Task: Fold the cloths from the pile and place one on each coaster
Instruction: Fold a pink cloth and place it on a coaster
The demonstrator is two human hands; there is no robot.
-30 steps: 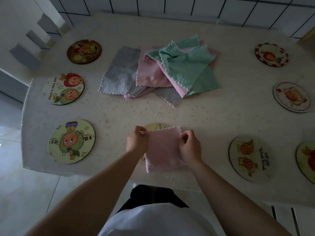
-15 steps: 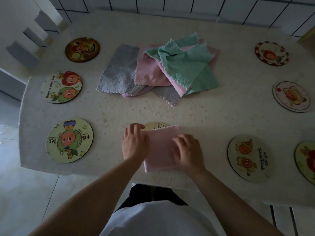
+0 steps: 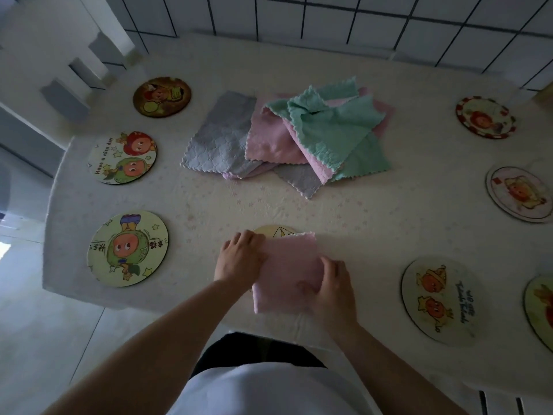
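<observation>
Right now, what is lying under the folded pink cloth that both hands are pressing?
A round coaster lies under the folded pink cloth. Only its far edge shows, with a dashed triangle drawn on it. The cloth and the left hand cover the rest, so its picture is hidden.

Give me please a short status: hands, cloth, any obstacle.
Left hand and right hand flat on folded pink square cloth. Cloth covers round yellow coaster. Nothing in the way.

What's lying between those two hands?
In the head view, the folded pink cloth lies between the left hand and right hand, over a coaster.
</observation>
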